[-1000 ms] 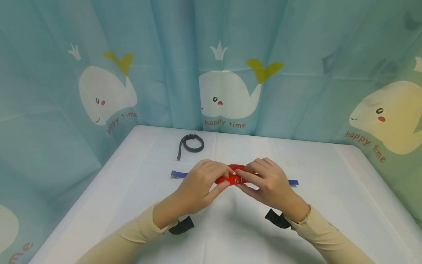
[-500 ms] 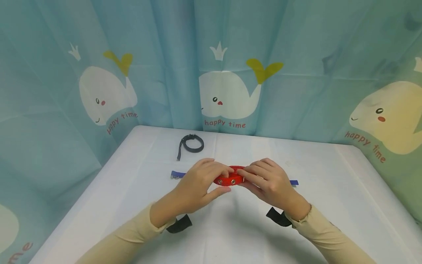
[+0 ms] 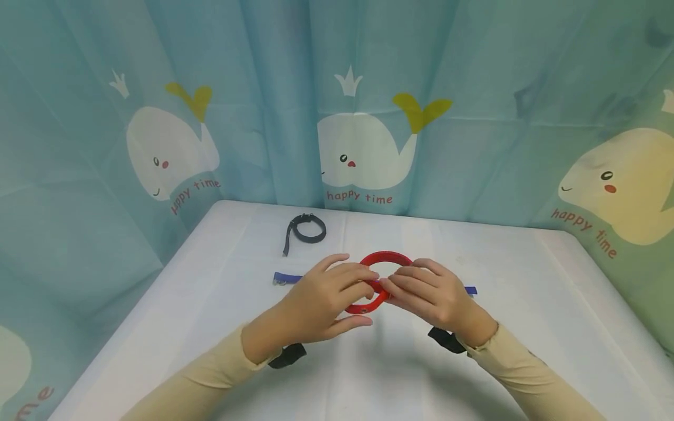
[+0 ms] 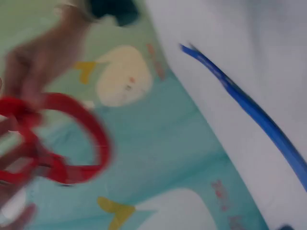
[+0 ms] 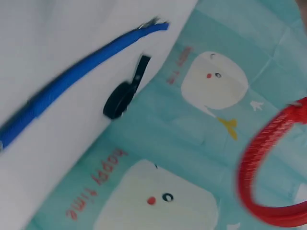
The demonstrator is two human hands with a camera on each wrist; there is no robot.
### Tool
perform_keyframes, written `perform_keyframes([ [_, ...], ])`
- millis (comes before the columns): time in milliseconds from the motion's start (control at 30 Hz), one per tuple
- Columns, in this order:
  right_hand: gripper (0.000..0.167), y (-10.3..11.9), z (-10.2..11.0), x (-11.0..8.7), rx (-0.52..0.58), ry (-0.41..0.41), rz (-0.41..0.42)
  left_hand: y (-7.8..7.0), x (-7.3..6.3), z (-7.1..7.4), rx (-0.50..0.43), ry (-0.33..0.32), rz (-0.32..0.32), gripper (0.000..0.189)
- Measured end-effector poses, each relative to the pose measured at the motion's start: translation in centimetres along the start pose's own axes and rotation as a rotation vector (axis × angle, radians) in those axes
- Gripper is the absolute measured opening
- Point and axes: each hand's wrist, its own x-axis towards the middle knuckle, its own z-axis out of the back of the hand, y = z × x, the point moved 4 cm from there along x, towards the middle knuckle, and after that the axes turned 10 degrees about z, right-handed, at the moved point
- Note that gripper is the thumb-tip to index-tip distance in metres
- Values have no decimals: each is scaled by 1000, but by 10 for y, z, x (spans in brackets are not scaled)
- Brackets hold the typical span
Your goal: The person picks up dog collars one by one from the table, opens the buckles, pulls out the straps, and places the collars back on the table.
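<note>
Widened red strap (image 3: 387, 256) over apparent tablecloth (image 3: 210, 304)

Layout: three straps, one off the table

Curtain (image 3: 474, 70) behind table (image 3: 337, 374) far edge, also along left side. Coiled strap (image 3: 309, 240) on table by far edge, nearer far-left corner than far-right. Long strap (image 5: 79, 72) on table, nearer than coil, roughly parallel to far edge; ends stick out past both hands. Looped strap (image 3: 387, 255) above table, between left hand (image 3: 326, 301) and right hand (image 3: 434, 295).
</note>
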Motion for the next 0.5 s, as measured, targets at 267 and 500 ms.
perform_keyframes([
  [267, 22, 4, 3, 2, -53, -48, 159, -1, -11, -3, 28, -75, -253, 16],
  [500, 20, 5, 3, -2, -46, -35, 199, 4, -10, -6, -19, -1, -268, 19],
])
